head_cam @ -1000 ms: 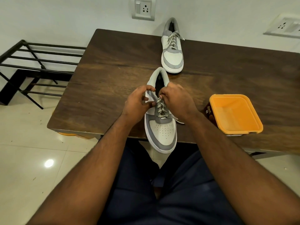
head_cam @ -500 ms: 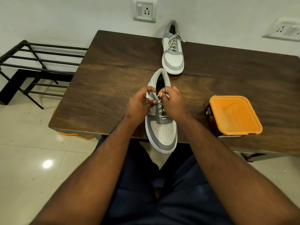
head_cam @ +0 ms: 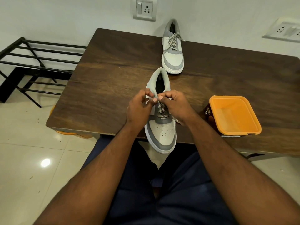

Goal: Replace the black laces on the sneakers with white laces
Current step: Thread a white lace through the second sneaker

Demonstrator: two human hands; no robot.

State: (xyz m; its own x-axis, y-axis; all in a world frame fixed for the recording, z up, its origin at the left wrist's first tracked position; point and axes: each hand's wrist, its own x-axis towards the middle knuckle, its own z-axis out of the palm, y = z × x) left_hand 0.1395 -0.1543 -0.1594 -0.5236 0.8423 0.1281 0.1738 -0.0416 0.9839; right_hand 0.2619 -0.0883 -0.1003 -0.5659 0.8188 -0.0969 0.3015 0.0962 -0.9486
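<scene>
A white and grey sneaker (head_cam: 162,132) lies at the table's near edge, its toe hanging over toward me. Pale grey-white laces (head_cam: 160,110) cross its eyelets. My left hand (head_cam: 140,108) pinches the lace at the top eyelets on the left side of the tongue. My right hand (head_cam: 176,105) pinches the lace on the right side, thumb tips almost meeting. A loose lace end (head_cam: 177,121) trails out under my right wrist. A second, laced sneaker (head_cam: 172,59) stands at the far edge, toe toward me.
The dark wooden table (head_cam: 105,82) carries an open orange tub (head_cam: 233,116) on the right. A black metal rack (head_cam: 32,62) stands on the floor to the left. Wall sockets (head_cam: 144,9) sit behind the table. My legs are under the near edge.
Both hands have shifted up the shoe toward the top eyelets, fingertips drawn closer together on the lace. The sneaker stays in place.
</scene>
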